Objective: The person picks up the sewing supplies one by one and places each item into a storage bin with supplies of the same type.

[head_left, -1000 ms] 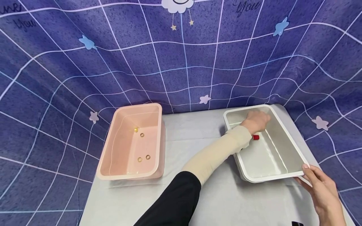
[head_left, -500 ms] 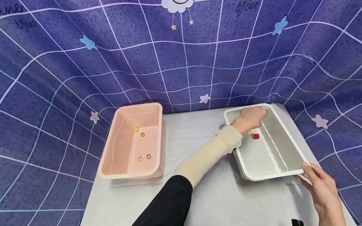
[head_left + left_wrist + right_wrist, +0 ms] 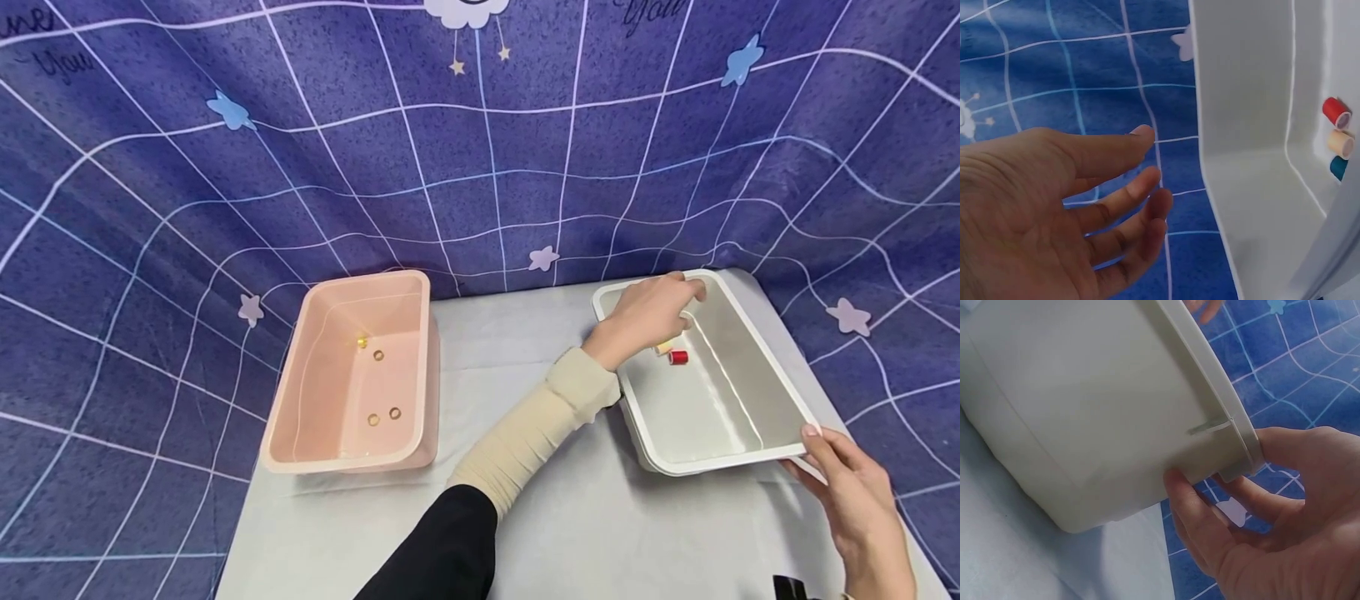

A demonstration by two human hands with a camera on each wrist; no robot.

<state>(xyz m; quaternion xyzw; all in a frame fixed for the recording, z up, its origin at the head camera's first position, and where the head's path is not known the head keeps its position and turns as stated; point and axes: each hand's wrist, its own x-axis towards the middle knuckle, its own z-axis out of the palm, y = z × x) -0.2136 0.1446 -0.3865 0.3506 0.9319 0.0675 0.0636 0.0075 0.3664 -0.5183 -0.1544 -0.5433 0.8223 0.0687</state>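
Note:
My left hand (image 3: 645, 318) hovers over the far left part of the white bin (image 3: 720, 454), apart from the spools. In the left wrist view the left hand (image 3: 1097, 206) has loosely bent fingers and holds nothing. On the bin floor lie a red thread spool (image 3: 678, 357), a cream thread spool (image 3: 663, 347) and a teal spool (image 3: 1339, 167), the teal one partly cut off by the bin's rim. My right hand (image 3: 858, 492) grips the near right corner of the bin, thumb at the rim and fingers underneath, as the right wrist view shows of the right hand (image 3: 1266, 519).
To the left stands a pink bin (image 3: 431, 392) with several small gold rings (image 3: 394, 413) and a small yellow piece (image 3: 362, 342) inside. Both bins are on a white-covered table (image 3: 517, 375). A blue patterned curtain (image 3: 450, 208) surrounds the back and sides.
My left hand has drawn up and leftward from inside the white bin, its fingers loosening, uncovering the cream spool beside the red one. My right hand keeps its grip on the corner.

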